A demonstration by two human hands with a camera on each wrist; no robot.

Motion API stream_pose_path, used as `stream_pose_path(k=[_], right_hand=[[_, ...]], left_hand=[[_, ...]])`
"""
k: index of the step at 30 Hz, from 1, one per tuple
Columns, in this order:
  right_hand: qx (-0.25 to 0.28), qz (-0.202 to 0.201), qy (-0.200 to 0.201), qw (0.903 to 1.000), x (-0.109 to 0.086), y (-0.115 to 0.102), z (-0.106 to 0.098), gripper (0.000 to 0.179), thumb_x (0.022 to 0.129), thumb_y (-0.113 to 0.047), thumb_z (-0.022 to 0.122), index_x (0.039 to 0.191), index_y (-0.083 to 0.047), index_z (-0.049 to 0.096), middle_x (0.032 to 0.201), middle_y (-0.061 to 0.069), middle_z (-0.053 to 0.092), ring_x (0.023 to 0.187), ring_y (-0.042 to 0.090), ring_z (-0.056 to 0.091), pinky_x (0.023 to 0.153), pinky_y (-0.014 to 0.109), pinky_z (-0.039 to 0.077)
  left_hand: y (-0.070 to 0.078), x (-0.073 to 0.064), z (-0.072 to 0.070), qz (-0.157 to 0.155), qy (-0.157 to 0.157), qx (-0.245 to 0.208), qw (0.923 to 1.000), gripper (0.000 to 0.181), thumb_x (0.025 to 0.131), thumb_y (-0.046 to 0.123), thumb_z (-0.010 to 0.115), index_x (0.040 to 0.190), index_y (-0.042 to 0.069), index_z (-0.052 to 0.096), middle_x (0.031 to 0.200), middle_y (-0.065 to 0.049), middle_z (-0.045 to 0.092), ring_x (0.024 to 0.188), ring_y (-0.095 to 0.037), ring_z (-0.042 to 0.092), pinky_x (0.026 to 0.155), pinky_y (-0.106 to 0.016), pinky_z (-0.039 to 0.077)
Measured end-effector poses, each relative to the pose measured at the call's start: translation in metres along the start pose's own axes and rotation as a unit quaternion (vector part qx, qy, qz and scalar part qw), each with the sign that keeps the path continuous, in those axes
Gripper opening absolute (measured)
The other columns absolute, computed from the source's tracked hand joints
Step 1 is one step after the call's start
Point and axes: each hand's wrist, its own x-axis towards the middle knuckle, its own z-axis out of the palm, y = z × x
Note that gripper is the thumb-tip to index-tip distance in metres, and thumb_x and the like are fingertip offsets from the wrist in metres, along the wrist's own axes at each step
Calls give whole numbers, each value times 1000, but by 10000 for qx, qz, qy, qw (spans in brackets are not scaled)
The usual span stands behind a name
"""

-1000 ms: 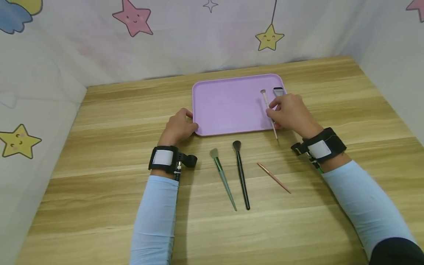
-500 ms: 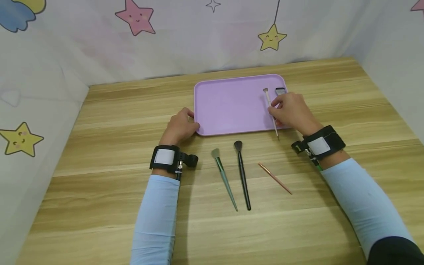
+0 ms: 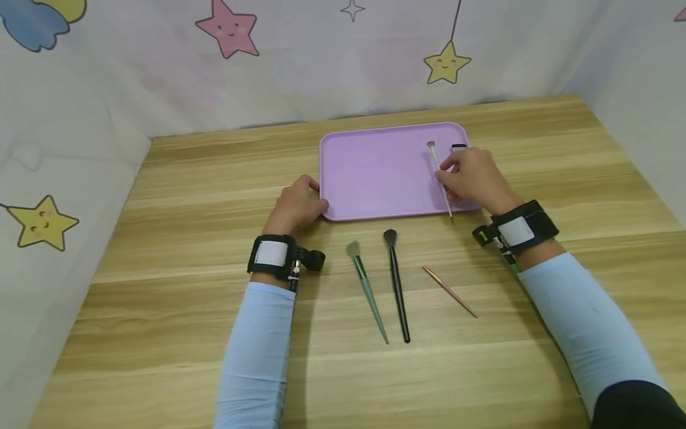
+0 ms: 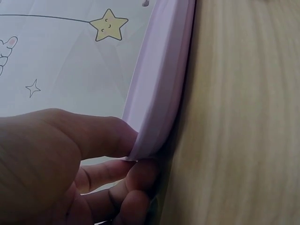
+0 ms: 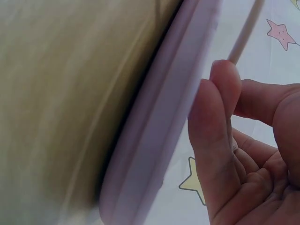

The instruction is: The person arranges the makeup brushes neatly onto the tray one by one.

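My left hand (image 3: 296, 205) grips the front left corner of a light purple tray (image 3: 386, 208); in the left wrist view the thumb lies over the rim (image 4: 159, 89) and the fingers curl beneath it. Over the tray's right side, my right hand (image 3: 474, 179) pinches a thin white makeup brush (image 3: 435, 156) between thumb and fingertips. Its bristles point to the back and its handle end crosses the front rim. The right wrist view shows the pale handle (image 5: 246, 33) above the fingertips. Another brush with a flat dark tip (image 3: 458, 146) lies at the tray's right, mostly hidden by this hand.
In front of the tray lie a green makeup brush (image 3: 370, 295), a black makeup brush (image 3: 398, 292) and a short copper-coloured stick (image 3: 449, 291) on the wooden table (image 3: 161, 310). A white curtain (image 3: 300, 71) printed with stars hangs behind the table.
The white brush and my right hand have shifted slightly back and left over the tray, covering more of the flat-tipped brush. My left hand stays on the tray corner; the head view has shifted slightly.
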Motion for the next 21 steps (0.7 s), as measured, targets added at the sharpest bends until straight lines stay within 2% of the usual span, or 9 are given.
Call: stream_pose_path(k=[10,16,21], right_hand=[[1,75,-88,9999,3,2,0,25,95,-16,68,106,6,72,70,12,69,52,19,64,46,27,46],[14,168,-296,9994,6,1,1,26,96,-17,67,106,7,71,65,10,67,51,19,63,46,28,47],[-249,287,-534,9978,8,-1,1,28,96,-18,66,108,7,71,60,8,66,52,18,62,49,28,45]], left_hand=[[-1,1,-1,-37,-27,11,10000,47,94,21,62,135,3,49,116,-18,56,96,-31,52,78,-36,39],[-3,2,0,-20,-10,27,10000,46,94,21,63,134,4,50,117,-18,56,97,-31,52,79,-37,40],[-4,2,0,79,28,42,10000,45,93,20,63,133,3,50,115,-18,57,95,-31,52,78,-37,39]])
